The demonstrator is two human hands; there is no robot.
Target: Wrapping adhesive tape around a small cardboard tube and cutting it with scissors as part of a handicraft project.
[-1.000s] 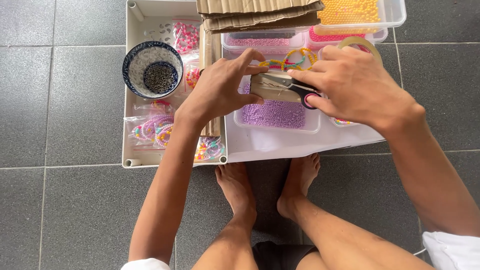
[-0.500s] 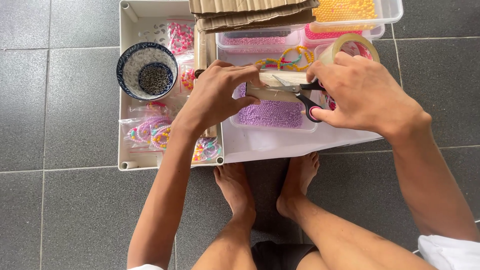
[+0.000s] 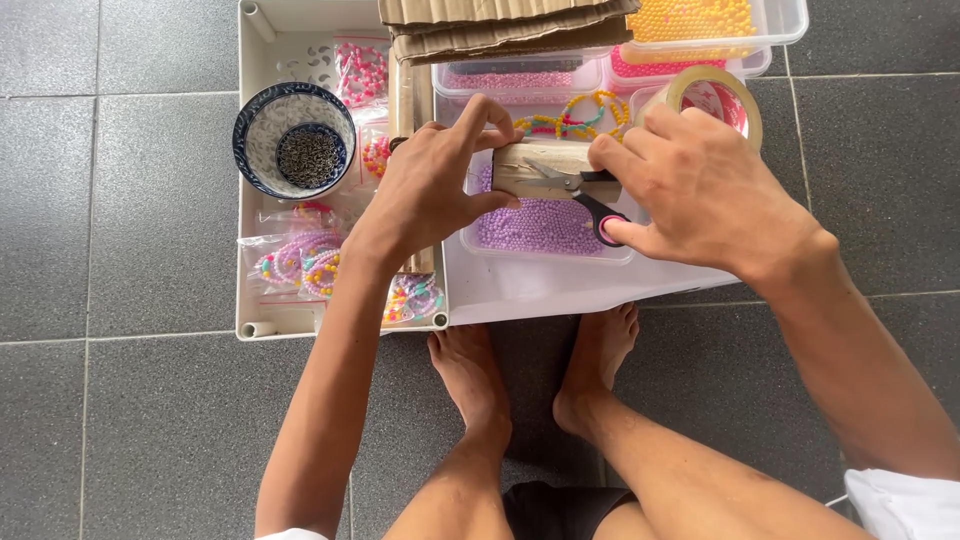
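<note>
1. Head view, the piece: a small cardboard strip (image 3: 545, 160) lies crosswise in front of the person, its long axis running left to right, held just above a clear tub of purple beads (image 3: 540, 225).
2. Head view, left hand (image 3: 435, 190): its fingers (image 3: 478, 115) pinch the strip's left end, thumb below and fingertips above, so the strip extends to the right away from this hand.
3. Head view, right hand (image 3: 705, 190): it grips a pair of scissors (image 3: 580, 190) with black and pink handles, fingers closed through the loops. The blades point left, lying along the strip's lower edge and touching it; whether they are parted I cannot tell.
4. Head view, the relation that matters: the blades run nearly parallel to the strip's long axis, entering from the right end, with the left hand's fingers just beyond the blade tips.
5. Head view, surroundings: a tape roll (image 3: 715, 95) sits just behind the right hand, a blue-rimmed bowl (image 3: 293, 140) well to the left in a white tray (image 3: 250, 250), all on the tiled floor (image 3: 120, 400).
</note>
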